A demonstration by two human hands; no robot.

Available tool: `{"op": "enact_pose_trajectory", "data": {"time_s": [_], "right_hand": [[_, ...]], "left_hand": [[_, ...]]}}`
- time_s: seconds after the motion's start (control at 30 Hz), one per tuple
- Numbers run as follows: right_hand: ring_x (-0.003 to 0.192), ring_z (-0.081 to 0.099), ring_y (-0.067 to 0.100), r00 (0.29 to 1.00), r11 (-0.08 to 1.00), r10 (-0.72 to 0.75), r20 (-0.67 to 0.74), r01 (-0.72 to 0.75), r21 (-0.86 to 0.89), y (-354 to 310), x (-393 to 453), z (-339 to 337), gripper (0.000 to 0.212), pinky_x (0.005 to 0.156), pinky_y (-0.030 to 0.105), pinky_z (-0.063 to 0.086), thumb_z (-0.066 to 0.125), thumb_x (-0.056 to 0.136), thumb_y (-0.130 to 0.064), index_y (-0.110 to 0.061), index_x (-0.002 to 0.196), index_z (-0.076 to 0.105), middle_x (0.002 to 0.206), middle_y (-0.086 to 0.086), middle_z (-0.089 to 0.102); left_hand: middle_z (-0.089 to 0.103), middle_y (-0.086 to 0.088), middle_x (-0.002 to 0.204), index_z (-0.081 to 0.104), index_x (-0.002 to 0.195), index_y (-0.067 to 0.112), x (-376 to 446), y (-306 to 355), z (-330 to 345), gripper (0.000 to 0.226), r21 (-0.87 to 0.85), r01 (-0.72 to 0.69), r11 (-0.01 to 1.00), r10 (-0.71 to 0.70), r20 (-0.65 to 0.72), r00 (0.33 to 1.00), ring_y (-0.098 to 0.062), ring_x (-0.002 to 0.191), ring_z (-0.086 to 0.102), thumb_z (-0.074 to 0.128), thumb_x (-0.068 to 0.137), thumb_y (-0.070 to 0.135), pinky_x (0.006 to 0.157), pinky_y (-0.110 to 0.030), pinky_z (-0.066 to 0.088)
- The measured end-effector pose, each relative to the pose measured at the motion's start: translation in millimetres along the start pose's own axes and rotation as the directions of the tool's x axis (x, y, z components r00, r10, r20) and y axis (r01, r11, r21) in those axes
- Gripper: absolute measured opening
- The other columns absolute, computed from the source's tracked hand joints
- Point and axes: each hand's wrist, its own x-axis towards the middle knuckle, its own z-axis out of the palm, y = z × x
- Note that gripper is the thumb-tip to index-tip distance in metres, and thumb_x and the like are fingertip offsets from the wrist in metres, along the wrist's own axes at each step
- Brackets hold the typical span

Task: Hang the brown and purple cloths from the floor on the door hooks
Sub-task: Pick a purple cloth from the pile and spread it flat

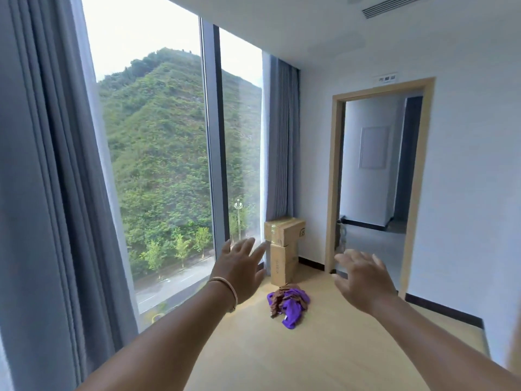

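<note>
- Our left hand [239, 266] and right hand [363, 277] reach forward, fingers spread, holding nothing.
- The crumpled purple cloth [290, 307] and brown cloth [282, 297] lie tangled on the pale wooden floor [324, 348], bare boards around them, near the stacked cardboard boxes [283, 249].
- We see no door hooks; the wood-framed doorway [335, 179] stands open.

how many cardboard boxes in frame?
2, stacked in the corner by the curtain: upper box lies across the lower box, which stands on the floor behind the cloths. More may be hidden behind them.

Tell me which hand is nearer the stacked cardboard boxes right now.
Left. The left hand is raised open just left of the cardboard boxes, its fingertips almost overlapping them in view. The right hand is open further right, before the doorway.
</note>
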Motion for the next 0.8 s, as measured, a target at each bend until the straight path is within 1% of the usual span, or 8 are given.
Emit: {"op": "enact_pose_trajectory", "data": {"time_s": [0.03, 0.13, 0.23, 0.37, 0.47, 0.63, 0.8], "right_hand": [[0.119, 0.047, 0.016, 1.000, 1.000, 0.007, 0.004, -0.007, -0.012, 14, 0, 5, 0.042, 0.109, 0.043, 0.029, 0.046, 0.091, -0.046, -0.028, 0.128, 0.051, 0.123, -0.007, 0.052], [0.119, 0.047, 0.016, 1.000, 0.997, 0.031, 0.003, -0.031, -0.066, 68, 1, 13, 0.043, 0.108, 0.041, 0.030, 0.045, 0.091, -0.045, -0.029, 0.129, 0.050, 0.125, -0.007, 0.052], [0.125, 0.043, 0.018, 0.993, 0.985, 0.113, 0.013, -0.111, -0.131, 130, 5, 15, 0.045, 0.111, 0.041, 0.024, 0.044, 0.091, -0.045, -0.028, 0.133, 0.048, 0.132, -0.007, 0.049], [0.129, 0.041, 0.018, 0.982, 0.967, 0.190, 0.009, -0.186, -0.173, 190, 5, 19, 0.046, 0.114, 0.043, 0.020, 0.044, 0.092, -0.045, -0.027, 0.134, 0.048, 0.139, -0.005, 0.047], [0.132, 0.037, 0.016, 0.971, 0.955, 0.237, 0.045, -0.224, -0.195, 220, 0, 25, 0.045, 0.115, 0.042, 0.016, 0.043, 0.093, -0.044, -0.027, 0.134, 0.047, 0.143, -0.005, 0.042], [0.133, 0.034, 0.015, 0.946, 0.935, 0.312, 0.088, -0.289, -0.203, 260, 2, 37, 0.044, 0.117, 0.041, 0.011, 0.039, 0.091, -0.037, -0.029, 0.134, 0.045, 0.143, -0.007, 0.039], [0.136, 0.031, 0.014, 0.924, 0.917, 0.368, 0.108, -0.340, -0.210, 290, 21, 55, 0.048, 0.118, 0.041, 0.009, 0.041, 0.090, -0.042, -0.031, 0.138, 0.042, 0.146, -0.008, 0.036]], "left_hand": [[0.026, -0.004, 0.156, 0.014, 0.152, 0.030, 11, 9, 6, 0.064, -0.006, -0.011, 1.000, 0.011, -0.002, 1.000, -0.024, 0.144, 0.025, 0.036, 0.096, 0.053, 0.117, -0.047, 0.014], [0.027, -0.004, 0.156, 0.016, 0.152, 0.029, 49, 49, 23, 0.064, -0.032, -0.069, 0.997, 0.068, -0.018, 0.997, -0.023, 0.143, 0.026, 0.037, 0.096, 0.052, 0.117, -0.047, 0.015], [0.029, -0.004, 0.153, 0.016, 0.151, 0.027, 89, 101, 40, 0.063, -0.065, -0.153, 0.986, 0.151, -0.040, 0.988, -0.023, 0.141, 0.029, 0.037, 0.096, 0.051, 0.117, -0.047, 0.016], [0.028, -0.006, 0.154, 0.015, 0.151, 0.027, 132, 158, 62, 0.063, -0.109, -0.228, 0.968, 0.224, -0.046, 0.973, -0.024, 0.142, 0.026, 0.035, 0.096, 0.052, 0.118, -0.047, 0.015], [0.030, -0.004, 0.153, 0.016, 0.149, 0.028, 157, 192, 78, 0.062, -0.137, -0.274, 0.952, 0.270, -0.047, 0.962, -0.023, 0.142, 0.027, 0.036, 0.096, 0.052, 0.117, -0.049, 0.016], [0.033, -0.004, 0.150, 0.017, 0.148, 0.028, 194, 240, 103, 0.061, -0.176, -0.354, 0.919, 0.350, -0.054, 0.935, -0.023, 0.140, 0.030, 0.035, 0.096, 0.053, 0.116, -0.048, 0.021], [0.027, -0.005, 0.155, 0.014, 0.151, 0.027, 240, 268, 131, 0.062, -0.213, -0.417, 0.883, 0.417, -0.048, 0.908, -0.023, 0.143, 0.024, 0.033, 0.098, 0.052, 0.118, -0.050, 0.017]]}}
